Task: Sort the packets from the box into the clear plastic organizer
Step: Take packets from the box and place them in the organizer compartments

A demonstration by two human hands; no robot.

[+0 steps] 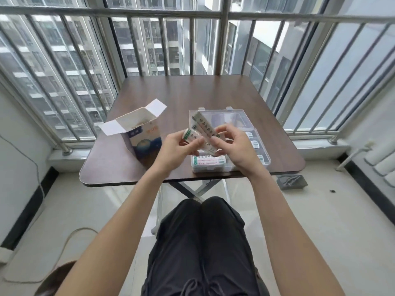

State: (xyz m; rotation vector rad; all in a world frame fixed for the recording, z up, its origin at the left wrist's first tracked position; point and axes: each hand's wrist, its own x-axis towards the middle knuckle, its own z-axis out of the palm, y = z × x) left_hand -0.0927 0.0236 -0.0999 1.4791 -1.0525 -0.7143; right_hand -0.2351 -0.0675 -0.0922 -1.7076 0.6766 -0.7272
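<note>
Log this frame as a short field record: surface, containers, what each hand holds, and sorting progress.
surface: dark brown wooden table
box: open white-and-blue cardboard box, flaps up, left of organizer
organizer: clear plastic organizer, lid open, some packets inside
left hand: pinches white-and-green packets
right hand: grips the same bundle above the organizer
progress: partly sorted; far compartments look empty

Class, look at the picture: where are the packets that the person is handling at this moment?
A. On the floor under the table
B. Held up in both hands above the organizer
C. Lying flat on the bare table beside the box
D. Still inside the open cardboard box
B: both the left hand and the right hand grip a fan of packets raised over the clear organizer, not in the open box.
</note>
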